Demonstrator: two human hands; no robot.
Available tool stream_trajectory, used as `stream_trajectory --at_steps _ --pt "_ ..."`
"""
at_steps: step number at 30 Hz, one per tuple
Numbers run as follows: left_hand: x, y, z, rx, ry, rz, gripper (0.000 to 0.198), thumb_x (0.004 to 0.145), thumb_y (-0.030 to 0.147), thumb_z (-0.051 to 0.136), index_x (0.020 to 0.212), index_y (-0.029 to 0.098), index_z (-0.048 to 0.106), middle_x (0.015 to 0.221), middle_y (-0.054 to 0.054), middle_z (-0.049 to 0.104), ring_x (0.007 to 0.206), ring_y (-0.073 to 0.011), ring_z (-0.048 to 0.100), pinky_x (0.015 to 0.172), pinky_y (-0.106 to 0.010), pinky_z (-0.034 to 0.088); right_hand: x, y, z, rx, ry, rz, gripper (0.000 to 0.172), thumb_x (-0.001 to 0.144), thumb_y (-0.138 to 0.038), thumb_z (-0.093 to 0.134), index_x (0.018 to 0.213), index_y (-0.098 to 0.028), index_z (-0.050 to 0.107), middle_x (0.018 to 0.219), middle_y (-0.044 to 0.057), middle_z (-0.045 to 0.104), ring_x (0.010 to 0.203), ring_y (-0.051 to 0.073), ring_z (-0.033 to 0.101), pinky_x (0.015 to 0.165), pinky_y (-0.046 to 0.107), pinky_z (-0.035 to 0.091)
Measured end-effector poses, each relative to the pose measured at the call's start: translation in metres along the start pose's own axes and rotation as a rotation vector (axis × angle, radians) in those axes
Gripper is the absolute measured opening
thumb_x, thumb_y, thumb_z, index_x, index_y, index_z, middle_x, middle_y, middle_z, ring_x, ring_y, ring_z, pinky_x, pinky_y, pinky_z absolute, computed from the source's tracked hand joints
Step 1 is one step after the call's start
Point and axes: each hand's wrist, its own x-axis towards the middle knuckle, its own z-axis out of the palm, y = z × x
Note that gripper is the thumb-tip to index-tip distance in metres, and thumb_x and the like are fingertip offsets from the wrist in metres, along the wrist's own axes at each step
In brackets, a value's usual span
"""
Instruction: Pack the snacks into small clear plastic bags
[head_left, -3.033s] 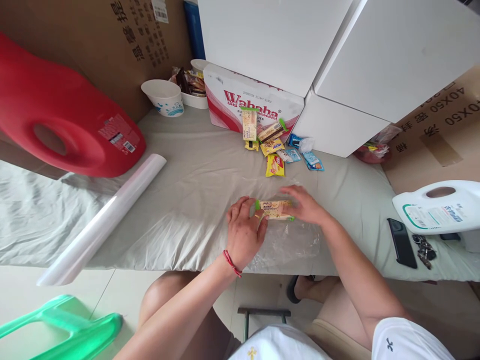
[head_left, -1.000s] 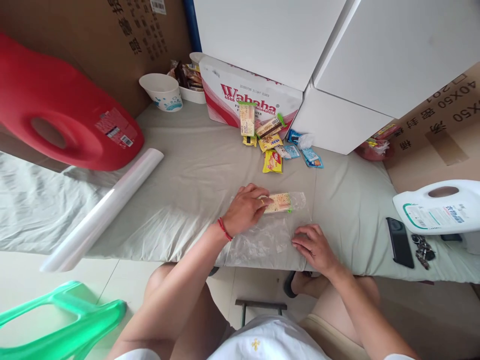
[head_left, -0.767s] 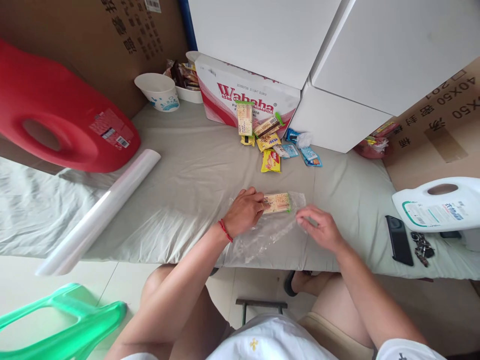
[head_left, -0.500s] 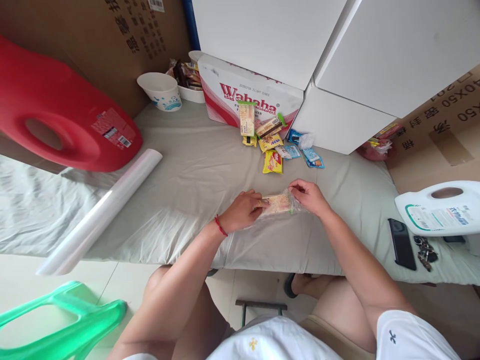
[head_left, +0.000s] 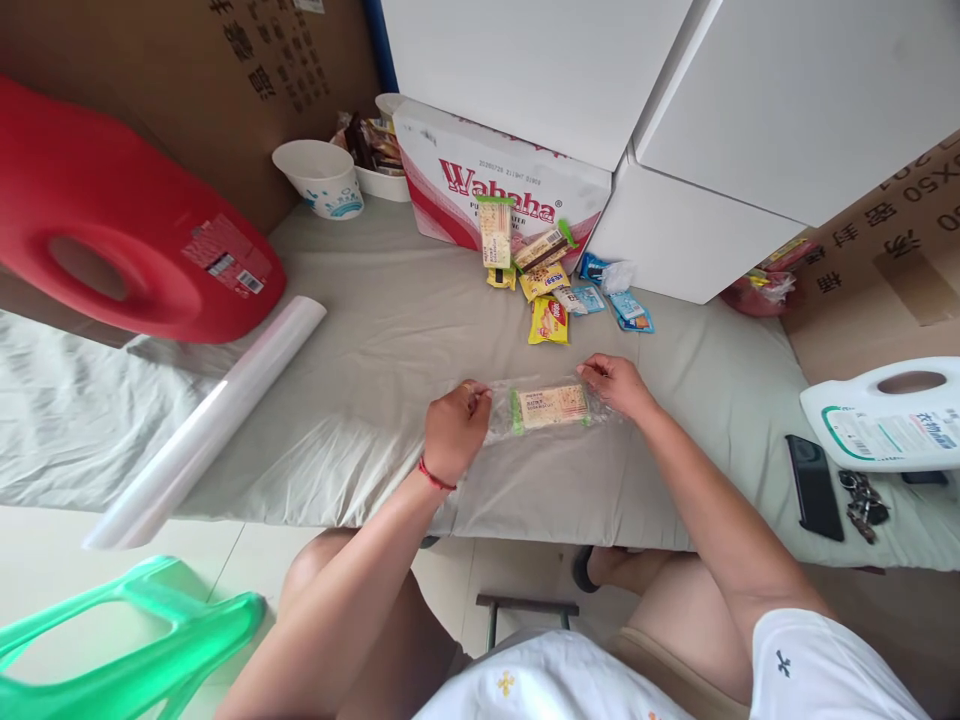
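A packet of crackers [head_left: 553, 407] with green ends lies on the grey sheet, with clear plastic film [head_left: 501, 412] around it. My left hand [head_left: 456, 430], a red cord at the wrist, is closed on the film's left part. Closed in a pinch, my right hand [head_left: 616, 384] grips the film to the right of the packet. Farther back lies a group of snack packets: a yellow packet [head_left: 549, 320], a blue packet [head_left: 631, 312] and several others, one of them leaning on the Wahaha carton [head_left: 450, 205].
A roll of clear film [head_left: 217, 410] and a big red jug [head_left: 150, 220] are at the left. A paper cup [head_left: 319, 180] stands near the carton. To the right are a white detergent bottle [head_left: 885, 415], a phone [head_left: 814, 485] and keys [head_left: 864, 505]. A green plastic stool [head_left: 150, 640] stands lower left.
My left hand has moved left off the cracker packet, whose left end now shows. It now pinches the film there. My right hand keeps about the same place.
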Motion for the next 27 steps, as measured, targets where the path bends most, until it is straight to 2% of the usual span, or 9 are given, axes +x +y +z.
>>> stream_trajectory --at_steps 4,9,12,15,18,19,21,24,27 --pt "0.013 0.002 0.006 0.3 0.017 -0.087 0.026 0.095 0.035 0.055 0.108 0.021 0.073 0.087 -0.012 0.074 0.089 -0.0335 0.071 0.076 -0.041 0.049 0.002 0.013 0.0 -0.325 0.163 -0.099 0.032 0.096 -0.05 0.055 0.078 -0.025 0.065 0.066 0.004 0.059 0.062 0.02 0.05 0.061 0.032 0.033" --pt "0.014 -0.001 -0.001 0.353 0.174 0.052 0.036 0.091 0.026 0.057 0.123 0.015 0.069 0.122 -0.023 0.067 0.122 -0.045 0.058 0.095 -0.058 0.05 0.002 0.026 0.002 -0.411 0.333 -0.2 0.029 0.1 -0.043 0.048 0.093 -0.026 0.07 0.094 0.011 0.069 0.082 0.025 0.058 0.07 0.034 0.041" --pt "0.01 -0.001 -0.011 0.257 0.359 0.067 0.034 0.096 0.026 0.055 0.125 0.015 0.067 0.129 -0.023 0.062 0.128 -0.0436 0.053 0.105 -0.064 0.045 0.003 0.035 -0.012 -0.36 0.344 -0.15 0.037 0.102 -0.047 0.045 0.1 -0.023 0.073 0.098 0.013 0.068 0.09 0.028 0.061 0.082 0.04 0.048" --pt "0.002 0.006 -0.011 0.188 0.439 0.303 0.029 0.104 0.029 0.049 0.124 0.02 0.067 0.13 -0.017 0.064 0.132 -0.0355 0.053 0.113 -0.06 0.042 -0.002 0.043 -0.03 -0.324 0.184 -0.202 0.04 0.102 -0.054 0.049 0.11 -0.024 0.075 0.108 0.013 0.07 0.108 0.03 0.063 0.1 0.046 0.048" --pt "-0.004 0.018 0.007 0.195 0.291 0.657 0.032 0.105 0.029 0.048 0.129 0.025 0.068 0.135 -0.01 0.07 0.139 -0.0303 0.055 0.118 -0.056 0.039 -0.009 0.042 -0.036 -0.359 -0.032 -0.324 0.034 0.094 -0.053 0.067 0.115 -0.028 0.076 0.126 0.011 0.068 0.128 0.031 0.058 0.115 0.051 0.04" --pt "-0.004 0.021 0.016 0.199 0.203 0.769 0.035 0.105 0.029 0.048 0.133 0.027 0.068 0.139 -0.01 0.07 0.143 -0.03 0.053 0.121 -0.056 0.036 -0.012 0.041 -0.036 -0.365 -0.062 -0.338 0.03 0.091 -0.05 0.072 0.11 -0.027 0.076 0.129 0.012 0.067 0.13 0.032 0.056 0.117 0.053 0.039" --pt "-0.002 0.027 0.034 0.24 0.006 0.887 0.04 0.106 0.027 0.047 0.142 0.029 0.066 0.148 -0.008 0.067 0.153 -0.0296 0.045 0.128 -0.059 0.026 -0.015 0.034 -0.035 -0.34 -0.075 -0.337 0.022 0.088 -0.045 0.074 0.097 -0.025 0.074 0.127 0.013 0.068 0.127 0.033 0.057 0.115 0.055 0.04" --pt "0.004 0.028 0.052 0.314 -0.156 0.86 0.043 0.108 0.023 0.043 0.144 0.029 0.065 0.152 -0.006 0.065 0.151 -0.0291 0.048 0.129 -0.062 0.023 -0.02 0.023 -0.034 -0.178 -0.117 -0.248 0.022 0.09 -0.047 0.068 0.09 -0.025 0.068 0.105 0.009 0.072 0.104 0.027 0.065 0.099 0.048 0.051" --pt "0.006 0.024 0.057 0.376 -0.216 0.778 0.044 0.109 0.025 0.042 0.147 0.029 0.064 0.156 -0.005 0.061 0.145 -0.03 0.054 0.124 -0.061 0.03 -0.025 0.014 -0.032 0.08 -0.178 -0.001 0.035 0.086 -0.059 0.068 0.091 -0.025 0.063 0.08 0.001 0.064 0.074 0.02 0.062 0.07 0.034 0.055"
